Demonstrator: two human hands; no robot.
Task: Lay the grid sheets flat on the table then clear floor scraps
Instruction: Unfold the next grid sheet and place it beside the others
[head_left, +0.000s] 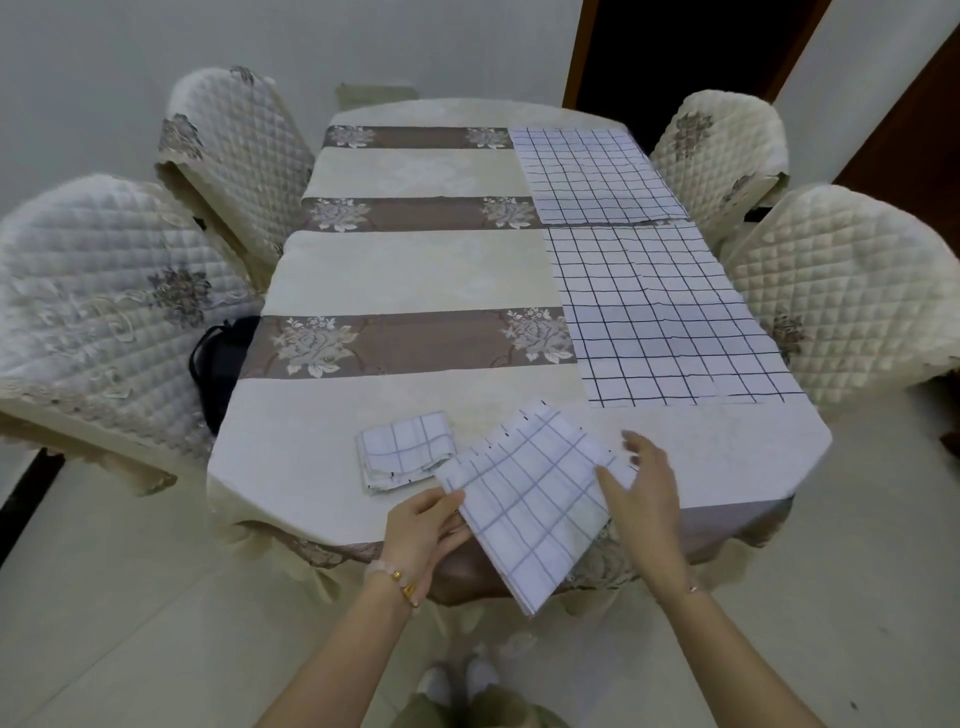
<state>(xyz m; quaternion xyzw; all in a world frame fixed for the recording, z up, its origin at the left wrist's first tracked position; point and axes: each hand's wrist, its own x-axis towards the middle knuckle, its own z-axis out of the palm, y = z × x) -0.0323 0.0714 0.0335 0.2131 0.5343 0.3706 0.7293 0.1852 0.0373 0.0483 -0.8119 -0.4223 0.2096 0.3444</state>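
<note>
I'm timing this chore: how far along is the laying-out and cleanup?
Done: a far sheet and a near sheet lie flat along the right side of the table. In hand: the left hand grips a folded sheet at the near edge, and the right hand touches it. Left: that sheet, the small folded bundle beside it, then the floor.

Quilted chairs (104, 312) flank the draped table (415, 275) — pale floor (130, 623).
</note>
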